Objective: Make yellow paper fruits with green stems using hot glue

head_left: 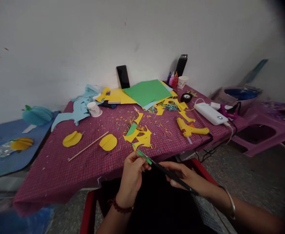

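Note:
My left hand [134, 166], with a beaded bracelet on its wrist, pinches a small strip of green paper [144, 156] at the table's front edge. A long, thin black tool [173, 176] lies in the fingers of my right hand [185, 175], its metallic tip touching the green strip; what kind of tool it is, I cannot tell. Just beyond my left hand are yellow paper scraps [144, 138] and a green scrap [132, 129]. Two round yellow paper pieces [108, 142] lie to the left, with a wooden stick [88, 146] between them.
Green sheets [148, 92] and a phone [123, 76] are at the back. A yellow glue gun [191, 127], white power bank [210, 112] and tape roll [186, 97] lie right. A paper cup [94, 109] stands left; paper pumpkins [37, 115] sit on a blue surface [5, 162].

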`<state>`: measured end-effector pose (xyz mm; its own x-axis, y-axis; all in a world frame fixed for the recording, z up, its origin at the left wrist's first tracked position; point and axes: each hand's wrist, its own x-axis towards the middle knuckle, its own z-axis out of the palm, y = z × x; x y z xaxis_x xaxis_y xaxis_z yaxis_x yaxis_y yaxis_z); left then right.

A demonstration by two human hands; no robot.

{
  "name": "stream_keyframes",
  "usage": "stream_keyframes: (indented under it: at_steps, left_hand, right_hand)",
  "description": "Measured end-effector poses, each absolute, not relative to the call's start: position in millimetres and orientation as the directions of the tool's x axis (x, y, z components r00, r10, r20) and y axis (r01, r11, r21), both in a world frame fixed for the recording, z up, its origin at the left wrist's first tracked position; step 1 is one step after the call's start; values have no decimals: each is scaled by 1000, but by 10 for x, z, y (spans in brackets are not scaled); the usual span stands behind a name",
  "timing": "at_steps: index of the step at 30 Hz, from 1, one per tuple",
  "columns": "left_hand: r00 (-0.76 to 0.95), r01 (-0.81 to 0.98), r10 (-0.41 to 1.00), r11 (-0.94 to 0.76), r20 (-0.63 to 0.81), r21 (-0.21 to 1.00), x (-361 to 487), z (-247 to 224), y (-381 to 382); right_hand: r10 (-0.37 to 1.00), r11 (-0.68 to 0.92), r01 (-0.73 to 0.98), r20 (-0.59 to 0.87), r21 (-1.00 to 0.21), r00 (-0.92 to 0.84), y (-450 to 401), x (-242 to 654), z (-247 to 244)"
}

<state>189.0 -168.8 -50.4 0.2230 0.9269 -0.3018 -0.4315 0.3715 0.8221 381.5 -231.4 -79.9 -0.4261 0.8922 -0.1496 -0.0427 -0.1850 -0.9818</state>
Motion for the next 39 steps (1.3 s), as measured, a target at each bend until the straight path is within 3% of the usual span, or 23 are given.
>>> stream_keyframes:
  at_steps: [12, 26, 32, 39]
  left_hand:
    - [224, -427, 924, 380, -311, 821, 1888, -521, -1687]
    - [227, -422, 919, 391, -322, 818, 1906, -519, -1660]
    - [230, -449, 923, 383, -310, 807, 1876, -525, -1639]
    - [196, -468, 929, 369, -313, 803, 1922, -527, -1676]
  right_hand:
    - [904, -182, -80, -135, -980, -405, -2324, 3759, -852]
    - [926, -120, 49, -130, -992, -356, -2332, 3752, -842]
    - [933, -258, -32, -240, -966, -267, -2299, 3786, -725]
    - [949, -271, 174, -293, -947, -115, -2249, 3927, -789]
